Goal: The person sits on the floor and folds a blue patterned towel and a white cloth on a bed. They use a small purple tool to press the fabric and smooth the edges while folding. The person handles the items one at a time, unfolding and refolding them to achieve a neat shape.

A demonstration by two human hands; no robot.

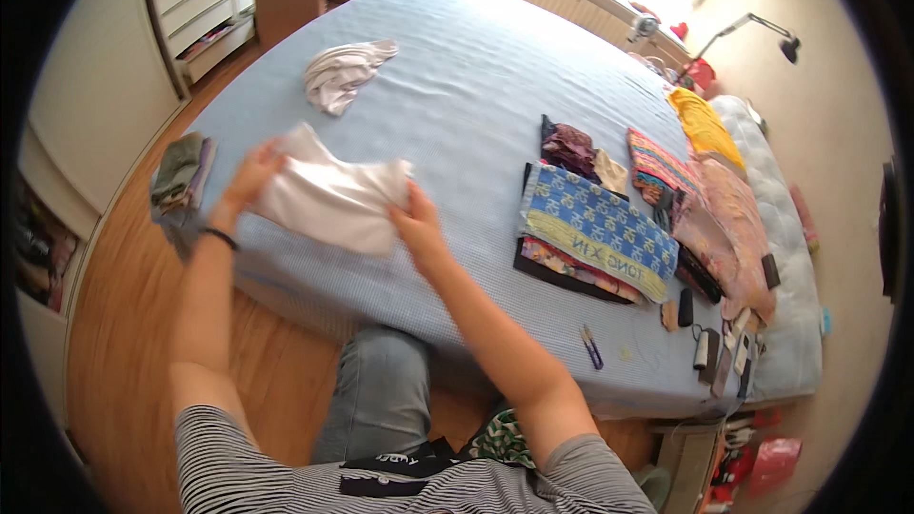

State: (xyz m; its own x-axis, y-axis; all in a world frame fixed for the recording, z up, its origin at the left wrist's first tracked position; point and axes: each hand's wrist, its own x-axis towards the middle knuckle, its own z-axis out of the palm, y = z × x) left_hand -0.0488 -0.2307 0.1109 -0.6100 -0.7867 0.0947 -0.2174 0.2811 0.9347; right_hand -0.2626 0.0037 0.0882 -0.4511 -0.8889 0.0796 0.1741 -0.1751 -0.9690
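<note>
A: White cloth stretched out between the two hands, right over the near-left part of the bed!

B: And the grip?

A: Right hand pinches the right edge, thumb laid on top. Left hand, black band at the wrist, closes on the far-left corner; it's blurred, so I can't tell how each finger sits.

B: Is the cloth touching the bed?

A: Can't tell from here. It's creased across the middle, pulled between the hands.

B: What's around it?

A: Just beyond, a crumpled pale garment lies on the blue cover. Just left of the left hand, a folded stack, green on top, sits at the bed's corner.

B: Over to the right?

A: Well apart, a blue-and-yellow patterned cloth lies flat over other folded fabrics. Past it, a yellow cloth and a pink floral cloth rest beside the pale headboard.
</note>
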